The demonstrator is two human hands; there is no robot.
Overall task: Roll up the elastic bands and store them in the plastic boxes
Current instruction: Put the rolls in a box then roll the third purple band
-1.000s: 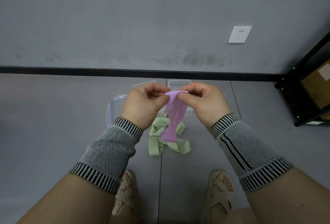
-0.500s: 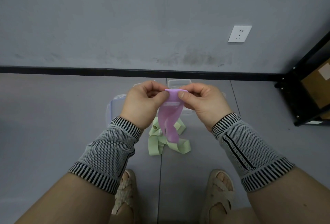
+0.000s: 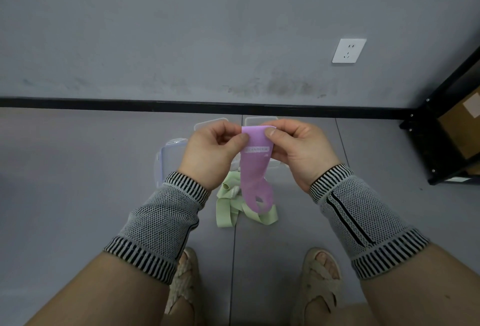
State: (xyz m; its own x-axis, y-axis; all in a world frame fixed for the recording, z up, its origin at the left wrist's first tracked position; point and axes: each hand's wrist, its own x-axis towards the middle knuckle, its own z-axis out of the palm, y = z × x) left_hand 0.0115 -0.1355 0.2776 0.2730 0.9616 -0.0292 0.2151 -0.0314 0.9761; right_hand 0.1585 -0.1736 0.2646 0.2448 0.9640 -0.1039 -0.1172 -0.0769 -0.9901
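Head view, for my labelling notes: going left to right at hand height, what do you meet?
Clear plastic lid → left hand → purple elastic band → right hand → black shelf frame.

Purple band [image 3: 254, 169] hangs pinched — green bands [image 3: 228, 211], clear boxes [image 3: 168, 159] below.

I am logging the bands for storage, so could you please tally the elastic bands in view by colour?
Purple band, pinched at its top by the left hand and right hand: 1
Green bands, a tangled heap on the floor: count unclear, at least 1
Total: at least 2
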